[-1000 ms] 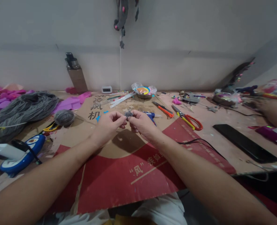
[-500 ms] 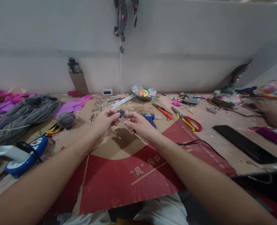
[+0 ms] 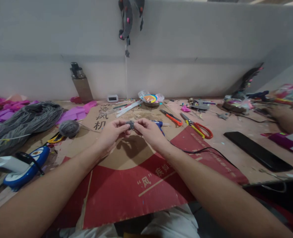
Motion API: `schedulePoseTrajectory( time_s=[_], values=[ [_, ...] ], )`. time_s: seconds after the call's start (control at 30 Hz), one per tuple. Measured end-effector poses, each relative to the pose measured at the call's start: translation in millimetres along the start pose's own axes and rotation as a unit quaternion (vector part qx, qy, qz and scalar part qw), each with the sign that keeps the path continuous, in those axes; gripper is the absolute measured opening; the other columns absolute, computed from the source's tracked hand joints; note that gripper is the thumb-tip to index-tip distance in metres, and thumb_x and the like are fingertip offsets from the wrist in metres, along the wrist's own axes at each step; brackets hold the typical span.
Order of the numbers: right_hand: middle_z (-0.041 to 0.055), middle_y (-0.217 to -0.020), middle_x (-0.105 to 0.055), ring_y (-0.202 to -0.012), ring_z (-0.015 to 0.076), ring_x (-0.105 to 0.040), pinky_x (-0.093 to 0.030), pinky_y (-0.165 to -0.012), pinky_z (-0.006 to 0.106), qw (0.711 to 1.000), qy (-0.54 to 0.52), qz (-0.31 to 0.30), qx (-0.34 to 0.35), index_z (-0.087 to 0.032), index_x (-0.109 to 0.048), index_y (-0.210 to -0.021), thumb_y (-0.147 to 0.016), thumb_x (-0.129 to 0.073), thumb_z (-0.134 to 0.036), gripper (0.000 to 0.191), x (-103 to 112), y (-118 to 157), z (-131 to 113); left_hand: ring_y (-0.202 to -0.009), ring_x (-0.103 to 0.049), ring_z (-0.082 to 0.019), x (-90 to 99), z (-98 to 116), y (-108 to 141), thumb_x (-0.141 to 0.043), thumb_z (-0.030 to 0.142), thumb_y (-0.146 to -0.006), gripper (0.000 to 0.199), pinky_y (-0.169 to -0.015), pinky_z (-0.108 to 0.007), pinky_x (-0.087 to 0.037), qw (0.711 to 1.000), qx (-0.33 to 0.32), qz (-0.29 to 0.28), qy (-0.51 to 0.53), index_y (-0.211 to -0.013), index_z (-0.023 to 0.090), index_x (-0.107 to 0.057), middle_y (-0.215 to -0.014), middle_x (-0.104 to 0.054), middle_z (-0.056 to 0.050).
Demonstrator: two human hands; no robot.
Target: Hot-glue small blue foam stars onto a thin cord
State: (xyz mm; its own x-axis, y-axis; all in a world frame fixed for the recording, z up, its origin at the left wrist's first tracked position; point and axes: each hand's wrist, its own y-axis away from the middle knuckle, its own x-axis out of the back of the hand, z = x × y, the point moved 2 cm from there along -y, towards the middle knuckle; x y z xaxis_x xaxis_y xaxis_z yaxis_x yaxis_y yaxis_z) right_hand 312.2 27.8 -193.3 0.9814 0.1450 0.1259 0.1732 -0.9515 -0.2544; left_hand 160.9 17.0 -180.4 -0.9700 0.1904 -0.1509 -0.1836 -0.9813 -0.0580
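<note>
A small dark grey fuzzy piece (image 3: 130,124) is pinched between my two hands, above the brown and red cardboard (image 3: 126,157). My left hand (image 3: 115,132) grips its left side with thumb and forefinger. From the right, my right hand (image 3: 147,130) holds it the same way, fingertips close to those of the left. Just behind my right hand lies a blue glue gun (image 3: 158,124), partly hidden by it. The shape of the grey piece is mostly covered by my fingers.
Orange-handled scissors (image 3: 173,119), red-handled scissors (image 3: 203,129) and a black phone-like slab (image 3: 258,151) lie on the right. Grey yarn (image 3: 34,122), a yarn ball (image 3: 69,128) and a blue-white object (image 3: 27,168) are left. Another person's hand (image 3: 282,114) is far right.
Both hands have come closer together and slightly lower, and the fingers of my right hand now press on the grey piece. The view has shifted slightly.
</note>
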Motion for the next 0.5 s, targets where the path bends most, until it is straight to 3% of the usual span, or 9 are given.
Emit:
schedulePoseTrajectory(
  time_s=[0.3, 0.5],
  values=[
    [-0.0041, -0.062, -0.048, -0.055, 0.0088, -0.043, -0.038, -0.057, 0.025, 0.996, -0.073, -0.028, -0.031, -0.020, -0.051, -0.069, -0.076, -0.058, -0.038, 0.021, -2.0, 3.6, -6.2, -0.054, -0.057, -0.009, -1.4, 2.3, 0.8, -0.073, 0.024, -0.067, 0.017, -0.053, -0.022, -0.045, 1.000, 0.029, -0.009, -0.009, -0.075, 0.013, -0.063, -0.063, -0.061, -0.001],
    [-0.0056, -0.058, -0.046, -0.051, 0.0086, -0.042, -0.033, -0.052, 0.024, 0.999, -0.031, -0.038, -0.023, -0.019, -0.050, -0.069, -0.074, -0.059, -0.032, 0.017, -2.6, 3.7, -4.5, -0.054, -0.057, -0.009, -1.5, 1.9, 2.1, -0.075, 0.022, -0.065, 0.019, -0.053, -0.022, -0.045, 0.999, 0.013, 0.022, 0.023, -0.072, 0.015, -0.058, -0.061, -0.061, 0.001]
  ],
)
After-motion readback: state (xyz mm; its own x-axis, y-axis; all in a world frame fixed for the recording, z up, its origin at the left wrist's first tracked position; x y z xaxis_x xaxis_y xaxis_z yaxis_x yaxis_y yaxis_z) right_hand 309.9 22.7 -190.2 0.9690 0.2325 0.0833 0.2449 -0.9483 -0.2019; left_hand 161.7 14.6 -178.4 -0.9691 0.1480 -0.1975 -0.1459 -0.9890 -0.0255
